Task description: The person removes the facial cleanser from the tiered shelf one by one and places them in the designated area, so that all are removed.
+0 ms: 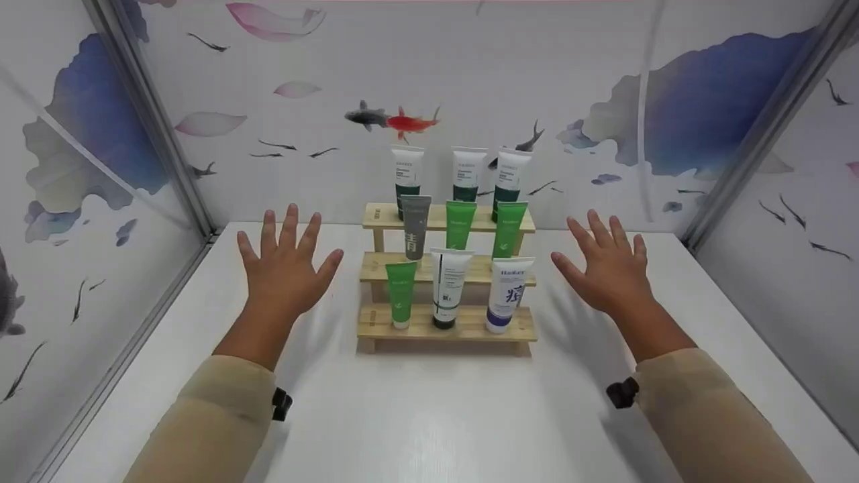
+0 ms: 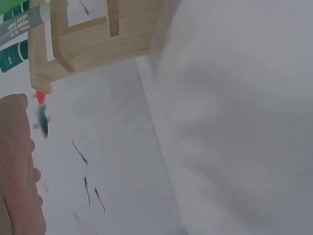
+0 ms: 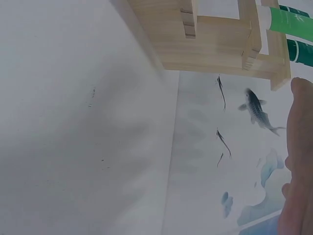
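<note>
Fingers [image 1: 288, 229] spread straight, L hand [image 1: 284, 278] + R hand [image 1: 609, 275]; rack [image 1: 474, 325] w/ tubes [image 1: 451, 287] btwn, apart.

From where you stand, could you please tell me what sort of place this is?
Probably a recording or display booth: printed walls and metal posts line three sides of a white table holding a wooden rack of tubes.

Plain white table [image 1: 416, 416], and sitting on it there's a three-step wooden rack [image 1: 419, 329], three tubes [image 1: 451, 285] per step.
</note>
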Available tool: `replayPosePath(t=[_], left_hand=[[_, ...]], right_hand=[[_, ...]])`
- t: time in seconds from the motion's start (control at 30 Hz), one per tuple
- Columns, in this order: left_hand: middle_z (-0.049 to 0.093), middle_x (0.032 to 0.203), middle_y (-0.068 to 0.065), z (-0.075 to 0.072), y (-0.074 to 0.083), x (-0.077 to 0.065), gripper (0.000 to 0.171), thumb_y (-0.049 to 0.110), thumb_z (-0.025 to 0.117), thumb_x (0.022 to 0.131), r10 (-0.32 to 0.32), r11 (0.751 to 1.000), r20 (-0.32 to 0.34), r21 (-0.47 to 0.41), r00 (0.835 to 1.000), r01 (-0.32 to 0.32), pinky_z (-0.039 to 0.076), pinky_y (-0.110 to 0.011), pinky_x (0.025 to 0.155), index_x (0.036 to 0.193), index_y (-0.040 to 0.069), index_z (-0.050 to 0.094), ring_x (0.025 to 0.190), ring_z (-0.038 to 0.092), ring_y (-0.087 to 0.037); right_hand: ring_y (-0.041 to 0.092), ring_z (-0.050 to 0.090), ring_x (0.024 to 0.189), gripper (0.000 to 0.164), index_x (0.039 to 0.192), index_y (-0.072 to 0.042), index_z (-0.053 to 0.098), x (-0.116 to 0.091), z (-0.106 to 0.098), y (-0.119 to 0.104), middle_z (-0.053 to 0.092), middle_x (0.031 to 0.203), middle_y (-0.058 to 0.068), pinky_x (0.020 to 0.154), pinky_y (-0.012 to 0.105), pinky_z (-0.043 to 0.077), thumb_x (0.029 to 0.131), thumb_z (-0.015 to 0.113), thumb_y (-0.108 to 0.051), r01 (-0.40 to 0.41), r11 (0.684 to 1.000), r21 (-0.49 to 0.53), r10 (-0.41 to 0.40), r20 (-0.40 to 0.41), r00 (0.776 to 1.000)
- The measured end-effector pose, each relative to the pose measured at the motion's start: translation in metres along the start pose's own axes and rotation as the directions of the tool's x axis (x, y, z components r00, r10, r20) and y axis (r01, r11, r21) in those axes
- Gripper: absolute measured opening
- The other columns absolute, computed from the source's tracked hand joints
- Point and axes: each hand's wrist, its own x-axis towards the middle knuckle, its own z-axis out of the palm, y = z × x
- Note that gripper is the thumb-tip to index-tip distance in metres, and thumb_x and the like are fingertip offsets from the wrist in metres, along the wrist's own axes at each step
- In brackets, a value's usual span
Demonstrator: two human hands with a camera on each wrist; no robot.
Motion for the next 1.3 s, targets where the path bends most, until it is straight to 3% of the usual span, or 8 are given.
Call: replayPosePath(t=[0.57,0.77,1.03,1.17,1.3], left_hand=[[0.001,0.183,-0.011,0.008,-0.002,-0.007,0.085,0.073,0.035,0.105,-0.014,1.0,-0.01,-0.026,1.0,0.013,-0.007,-0.079,0.128,0.174,0.03,0.01,0.169,-0.007,-0.041],[0.008,0.182,-0.013,0.012,0.001,-0.012,0.081,0.067,0.039,0.107,-0.017,0.995,-0.021,-0.096,1.0,0.015,0.001,-0.078,0.13,0.174,0.027,0.014,0.169,-0.002,-0.042],[0.022,0.18,-0.015,0.022,0.007,-0.02,0.08,0.063,0.042,0.109,-0.03,0.983,0.014,-0.18,0.999,0.032,0.01,-0.076,0.131,0.173,0.022,0.018,0.168,0.008,-0.044],[0.026,0.178,-0.015,0.025,0.012,-0.027,0.081,0.063,0.041,0.109,-0.043,0.951,0.088,-0.302,0.995,0.067,0.017,-0.075,0.131,0.174,0.02,0.017,0.167,0.012,-0.044],[0.025,0.178,-0.016,0.025,0.019,-0.035,0.082,0.065,0.04,0.109,-0.036,0.881,0.202,-0.456,0.979,0.126,0.022,-0.071,0.131,0.174,0.022,0.014,0.167,0.016,-0.044]], right_hand=[[0.047,0.005,0.167,0.089,0.173,-0.033,0.016,0.001,-0.006,-0.003,0.011,0.182,0.012,0.128,0.08,0.002,0.101,0.032,-0.082,0.022,0.999,0.049,-0.021,-0.018,1.0],[0.045,0.011,0.167,0.087,0.173,-0.032,0.018,0.003,-0.014,-0.012,0.017,0.181,0.012,0.128,0.08,0.008,0.102,0.034,-0.08,0.027,0.996,0.085,-0.025,-0.03,0.999],[0.043,0.016,0.167,0.083,0.173,-0.033,0.02,0.001,-0.023,-0.018,0.023,0.18,0.011,0.127,0.079,0.017,0.104,0.035,-0.076,0.031,0.982,0.185,-0.024,-0.041,0.999],[0.044,0.017,0.166,0.081,0.172,-0.038,0.016,0.001,-0.027,-0.022,0.02,0.18,0.012,0.127,0.078,0.019,0.104,0.035,-0.077,0.016,0.964,0.266,-0.013,-0.012,1.0],[0.045,0.019,0.166,0.079,0.172,-0.041,0.015,0.003,-0.033,-0.026,0.018,0.181,0.011,0.128,0.077,0.02,0.104,0.036,-0.076,0.007,0.941,0.337,-0.012,0.011,1.0]])
